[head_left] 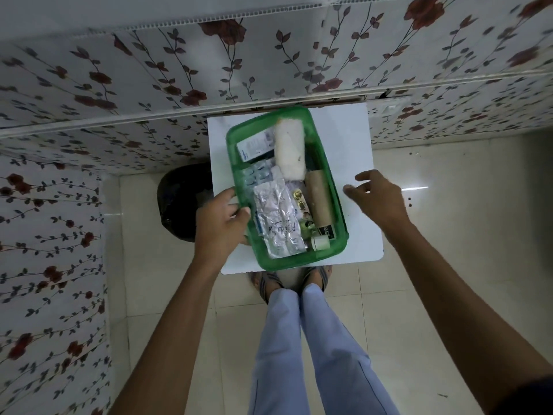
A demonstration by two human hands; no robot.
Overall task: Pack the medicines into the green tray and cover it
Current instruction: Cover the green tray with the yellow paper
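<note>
A green tray (302, 262) stands slightly askew on a small white table (353, 139). Inside it lie a white gauze roll (288, 151), a brown roll (318, 196), silver blister strips (276, 217), a blue blister strip (257, 173), a white medicine box (254, 145), small gold-capped vials (300, 202) and a small white tape roll (320, 243). My left hand (221, 226) grips the tray's left rim, fingers curled over the edge. My right hand (380, 199) hovers over the table just right of the tray, fingers spread, holding nothing. I cannot tell whether a clear cover lies on the tray.
A black rounded object (182, 202) sits on the tiled floor left of the table. My legs (302, 339) and sandalled feet stand at the table's near edge. A flower-patterned wall (149, 85) runs behind and to the left.
</note>
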